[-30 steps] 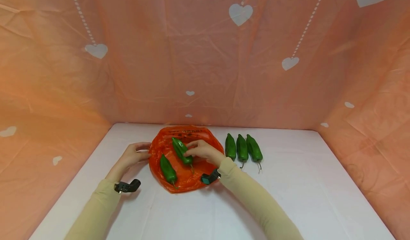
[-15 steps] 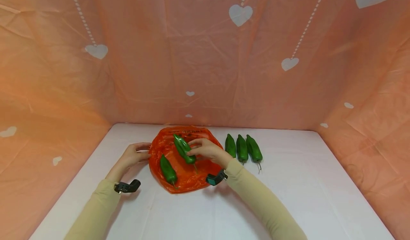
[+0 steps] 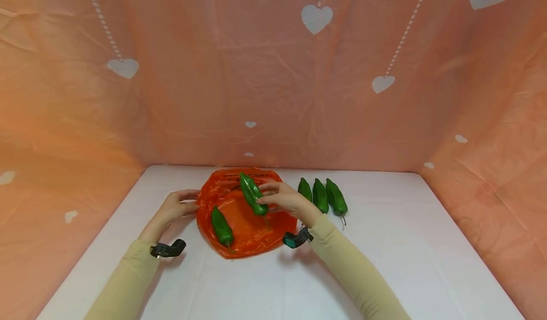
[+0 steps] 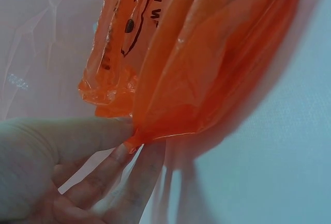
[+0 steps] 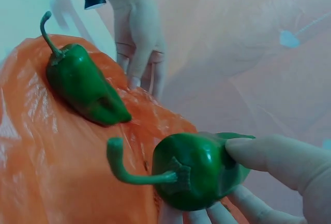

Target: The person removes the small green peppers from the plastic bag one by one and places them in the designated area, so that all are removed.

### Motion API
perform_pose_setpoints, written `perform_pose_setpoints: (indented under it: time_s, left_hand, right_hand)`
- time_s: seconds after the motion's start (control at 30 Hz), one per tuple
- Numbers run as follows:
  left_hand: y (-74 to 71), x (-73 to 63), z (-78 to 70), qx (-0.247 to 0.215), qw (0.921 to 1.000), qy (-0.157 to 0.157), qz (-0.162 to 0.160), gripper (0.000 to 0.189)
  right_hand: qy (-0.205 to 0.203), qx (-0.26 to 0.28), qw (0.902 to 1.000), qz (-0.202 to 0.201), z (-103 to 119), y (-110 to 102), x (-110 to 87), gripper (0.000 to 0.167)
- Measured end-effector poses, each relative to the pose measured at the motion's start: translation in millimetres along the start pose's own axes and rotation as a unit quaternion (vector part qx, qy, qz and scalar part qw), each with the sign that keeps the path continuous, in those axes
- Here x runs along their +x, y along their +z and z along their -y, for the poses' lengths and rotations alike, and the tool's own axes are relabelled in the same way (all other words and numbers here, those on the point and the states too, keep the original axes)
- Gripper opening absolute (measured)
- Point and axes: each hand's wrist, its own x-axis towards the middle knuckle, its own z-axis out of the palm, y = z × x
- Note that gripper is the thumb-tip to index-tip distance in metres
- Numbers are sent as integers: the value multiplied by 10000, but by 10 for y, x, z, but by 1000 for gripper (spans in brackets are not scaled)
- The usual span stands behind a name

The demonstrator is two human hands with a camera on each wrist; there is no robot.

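Observation:
An orange-red plastic bag (image 3: pixel 249 244) with dark print lies spread on the white table. My left hand (image 3: pixel 173 210) pinches its left edge between thumb and fingers, which the left wrist view shows up close on the gathered plastic (image 4: pixel 176 89). Over the bag, my right hand (image 3: pixel 285 200) grips a green pepper (image 3: pixel 251 192), tip pointing away and stem toward me. In the right wrist view the thumb presses the side of this pepper (image 5: pixel 191 167), with fingers beneath. A second green pepper (image 3: pixel 221 227) rests on the bag's left part.
Right of the bag, three more green peppers stand side by side: a left one (image 3: pixel 305 188) partly behind my right hand, a middle one (image 3: pixel 320 196) and a right one (image 3: pixel 336 197). An orange cloth with white hearts (image 3: pixel 273 97) walls the back and sides of the table (image 3: pixel 401 244).
My right hand has lifted the pepper and carried it a little to the right and away from the bag's surface. The left hand keeps its place at the bag's edge.

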Motion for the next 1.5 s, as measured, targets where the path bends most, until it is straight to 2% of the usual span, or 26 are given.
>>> perform_pose_setpoints:
  time_s: [0.27,0.43,0.73,1.07,1.5]
  left_hand:
    - [-3,-12,-6,89,10000,-1,-37,52]
    - [3,-10,-18,162,9999,16,-6,52]
    - [21,-4,-24,45,10000,-66,23,52]
    - [17,6,-24,187,9998,-107,25,52]
    - [9,21,-17,110,9999,-22,51,52]
  right_hand:
    - [79,304,9989,-348,22,-219,-131,50]
    - [36,454,9981,-410,43,-345,-206,49]
    - [-137,416,9976,-533,61,-584,-403,52]
    - [-206,211,9970,-722,-17,-864,-597,56]
    - [-33,312,9930,-1138,-143,-1256,-814,61]
